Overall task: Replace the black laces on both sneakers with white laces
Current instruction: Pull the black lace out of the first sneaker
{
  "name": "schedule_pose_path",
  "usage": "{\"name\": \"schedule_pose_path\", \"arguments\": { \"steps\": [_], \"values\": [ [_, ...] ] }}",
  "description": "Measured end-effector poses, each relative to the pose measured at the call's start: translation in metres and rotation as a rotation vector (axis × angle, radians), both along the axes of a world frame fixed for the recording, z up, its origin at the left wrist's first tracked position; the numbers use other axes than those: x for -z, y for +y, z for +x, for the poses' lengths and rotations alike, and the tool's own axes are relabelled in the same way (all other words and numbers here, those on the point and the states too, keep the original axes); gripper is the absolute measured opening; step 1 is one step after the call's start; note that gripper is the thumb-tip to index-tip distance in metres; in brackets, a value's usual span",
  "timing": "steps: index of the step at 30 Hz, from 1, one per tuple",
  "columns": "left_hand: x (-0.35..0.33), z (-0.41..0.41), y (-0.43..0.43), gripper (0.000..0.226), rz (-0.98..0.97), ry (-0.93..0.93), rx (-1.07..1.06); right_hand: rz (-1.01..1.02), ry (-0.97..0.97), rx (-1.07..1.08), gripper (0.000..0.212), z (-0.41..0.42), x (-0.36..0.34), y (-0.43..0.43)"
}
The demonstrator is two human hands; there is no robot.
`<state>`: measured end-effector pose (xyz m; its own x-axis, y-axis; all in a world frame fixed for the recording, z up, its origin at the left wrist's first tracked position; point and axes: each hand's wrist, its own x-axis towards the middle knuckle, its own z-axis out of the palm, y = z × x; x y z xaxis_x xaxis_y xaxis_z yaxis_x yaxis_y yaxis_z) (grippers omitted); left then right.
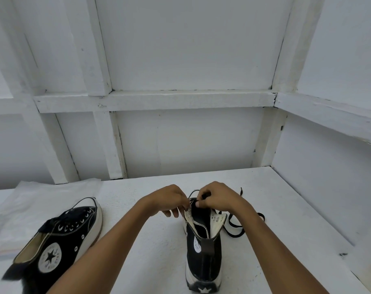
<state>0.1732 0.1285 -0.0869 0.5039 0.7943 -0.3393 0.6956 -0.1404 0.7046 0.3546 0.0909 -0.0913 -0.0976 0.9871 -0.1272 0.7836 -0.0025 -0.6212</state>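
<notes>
A black high-top sneaker (203, 262) stands upright in front of me, heel toward me, its eyelet flaps spread open. My left hand (169, 198) holds the left flap near the lower eyelets. My right hand (218, 198) pinches the black lace (235, 228) over the tongue; the loose lace trails onto the table right of the shoe. A second black sneaker (59, 238) lies on its side at the left, still threaded with a black lace. No white laces are in sight.
The white table (138, 262) runs into a corner of white panelled walls (191, 134). A sheet of clear plastic (32, 200) lies under and behind the left sneaker. A small dark speck (343, 254) sits near the right edge.
</notes>
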Motion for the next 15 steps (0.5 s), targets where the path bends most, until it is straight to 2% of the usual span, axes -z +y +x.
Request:
{"name": "schedule_pose_path", "arguments": {
  "steps": [7, 9, 11, 13, 15],
  "values": [
    [0.001, 0.000, 0.001, 0.023, 0.000, 0.002, 0.004, 0.007, 0.702, 0.137, 0.016, 0.002, -0.008, -0.002],
    [0.001, 0.000, 0.002, 0.023, -0.001, 0.003, 0.003, 0.006, 0.805, 0.168, 0.019, 0.002, -0.011, -0.003],
    [0.002, 0.000, 0.003, 0.022, -0.004, 0.005, 0.005, 0.033, 0.715, 0.210, 0.019, 0.004, -0.008, -0.001],
    [0.002, 0.000, 0.003, 0.023, -0.005, 0.003, 0.008, 0.057, 0.526, 0.201, 0.014, 0.007, -0.004, 0.000],
    [0.003, 0.000, 0.003, 0.023, -0.005, 0.001, 0.009, 0.022, 0.299, 0.104, 0.012, 0.009, -0.002, 0.001]
  ]
}}
